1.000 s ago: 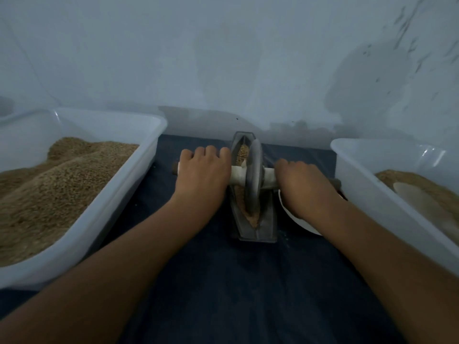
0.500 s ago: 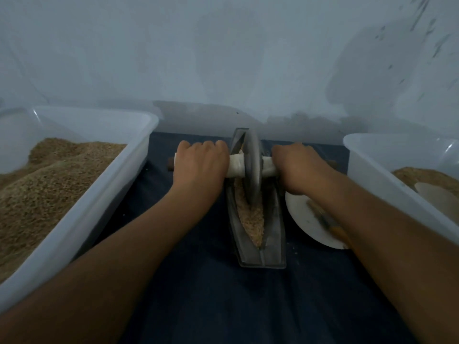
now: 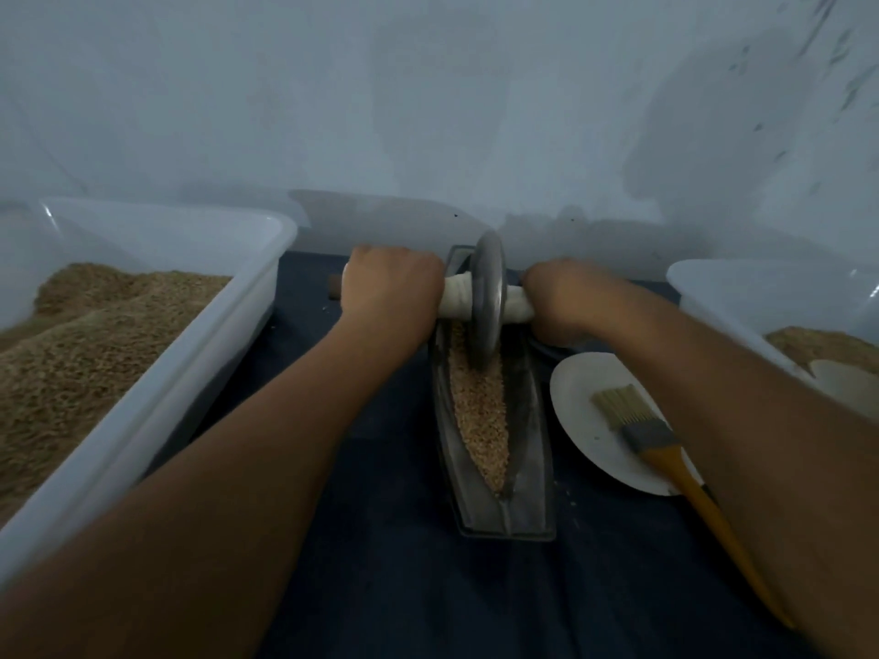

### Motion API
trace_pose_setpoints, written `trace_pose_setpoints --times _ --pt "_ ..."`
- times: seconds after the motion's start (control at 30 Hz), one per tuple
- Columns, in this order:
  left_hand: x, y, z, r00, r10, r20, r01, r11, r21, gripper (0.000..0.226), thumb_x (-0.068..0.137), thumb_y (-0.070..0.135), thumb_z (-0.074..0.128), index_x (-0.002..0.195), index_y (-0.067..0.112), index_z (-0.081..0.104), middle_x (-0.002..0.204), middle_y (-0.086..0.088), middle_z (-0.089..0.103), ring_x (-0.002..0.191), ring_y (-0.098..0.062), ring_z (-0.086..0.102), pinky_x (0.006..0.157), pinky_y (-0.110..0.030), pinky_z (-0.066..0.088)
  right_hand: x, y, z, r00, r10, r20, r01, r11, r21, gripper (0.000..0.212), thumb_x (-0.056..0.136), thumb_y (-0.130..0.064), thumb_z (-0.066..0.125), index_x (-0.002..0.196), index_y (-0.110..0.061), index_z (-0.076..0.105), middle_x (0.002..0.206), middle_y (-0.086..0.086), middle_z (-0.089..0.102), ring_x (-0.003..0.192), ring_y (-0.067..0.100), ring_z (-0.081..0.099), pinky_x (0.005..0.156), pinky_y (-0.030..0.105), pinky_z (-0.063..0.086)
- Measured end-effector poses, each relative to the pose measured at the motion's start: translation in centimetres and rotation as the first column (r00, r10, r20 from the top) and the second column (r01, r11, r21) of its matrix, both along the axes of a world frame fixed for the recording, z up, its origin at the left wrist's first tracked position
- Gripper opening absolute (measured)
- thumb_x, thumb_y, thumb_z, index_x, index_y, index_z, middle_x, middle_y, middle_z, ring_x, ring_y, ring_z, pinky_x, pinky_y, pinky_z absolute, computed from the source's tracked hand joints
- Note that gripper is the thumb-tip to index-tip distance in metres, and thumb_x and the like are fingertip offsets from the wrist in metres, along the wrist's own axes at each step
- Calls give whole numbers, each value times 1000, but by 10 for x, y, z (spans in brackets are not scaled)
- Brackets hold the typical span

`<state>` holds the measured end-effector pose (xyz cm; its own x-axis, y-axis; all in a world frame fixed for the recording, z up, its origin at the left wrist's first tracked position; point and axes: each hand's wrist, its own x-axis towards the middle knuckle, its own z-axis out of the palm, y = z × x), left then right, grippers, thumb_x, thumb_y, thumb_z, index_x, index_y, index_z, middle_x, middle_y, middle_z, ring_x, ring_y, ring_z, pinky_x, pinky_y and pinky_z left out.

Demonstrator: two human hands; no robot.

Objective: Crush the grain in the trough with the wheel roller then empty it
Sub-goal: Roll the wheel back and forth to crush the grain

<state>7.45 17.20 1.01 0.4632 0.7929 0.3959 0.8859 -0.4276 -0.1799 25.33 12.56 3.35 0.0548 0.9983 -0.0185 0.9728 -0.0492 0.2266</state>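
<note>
We hold the wheel roller point(image 3: 486, 306) by its axle handle with both hands. The left hand point(image 3: 390, 290) wraps the handle on the left of the disc, grip closed round it; the right hand point(image 3: 563, 297) wraps the handle on the right, grip likewise closed. The white-wrapped handle shows between each fist and the disc.

The disc stands upright in the far half of the metal trough point(image 3: 499, 420), its lower edge resting in the grain point(image 3: 478, 411). The grain lies in the channel from the disc toward the near tip, below and nearer than both hands.

The trough sits lengthwise on the dark tabletop point(image 3: 380, 587). To its right lies a white plate point(image 3: 585, 435) with a yellow-handled brush point(image 3: 661, 449) resting across it. A white tub point(image 3: 157, 387) of grain stands at far left; a second tub point(image 3: 742, 292) stands at right.
</note>
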Motion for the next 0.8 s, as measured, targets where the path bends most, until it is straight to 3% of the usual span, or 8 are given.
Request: trace_pose_setpoints --times 0.17,0.27,0.57,0.7,0.8 --pt "-12 -23 -8 1000 -10 24 9 1000 13 27 84 18 66 94 22 42 97 -2 62 89 -26 61 75 -35 28 -7 -25 -11 996 57 65 -66 986 154 26 82 -20 71 101 -10 56 103 14 65 92 31 62 66 30 35" --pt "-20 -41 -9 999 -13 34 14 1000 -15 33 82 15 65 94 20 34 100 -4 59 91 -26 59 75 -36 29 -13 -46 -17 997 65 48 -74 972 224 30 83 -19 70 106 -9 52 103 15 63 92 33 61 66 33 32" --pt "-33 -96 -13 1000 1 -3 -1 994 107 42 77 18 69 105 18 37 104 -6 52 95 -25 52 76 -37 28 -28 -113 -23 995 104 2 -98 934 344 18 87 -4 57 104 -7 51 97 11 65 84 28 62 65 31 30" --pt "-35 -94 -16 1000 10 14 -11 997 76 45 77 20 72 107 18 38 106 -5 54 96 -25 54 78 -37 32 -30 -109 -22 992 118 32 -122 930 345 18 86 -2 57 102 -7 52 96 12 65 83 29 62 66 33 29" --pt "-30 -80 -17 1000 6 22 -7 997 80 44 78 17 70 93 20 29 100 -3 55 90 -24 56 73 -35 29 -25 -89 -22 996 76 43 -85 951 298 17 88 -8 59 103 -8 51 100 11 65 88 28 62 65 32 29"
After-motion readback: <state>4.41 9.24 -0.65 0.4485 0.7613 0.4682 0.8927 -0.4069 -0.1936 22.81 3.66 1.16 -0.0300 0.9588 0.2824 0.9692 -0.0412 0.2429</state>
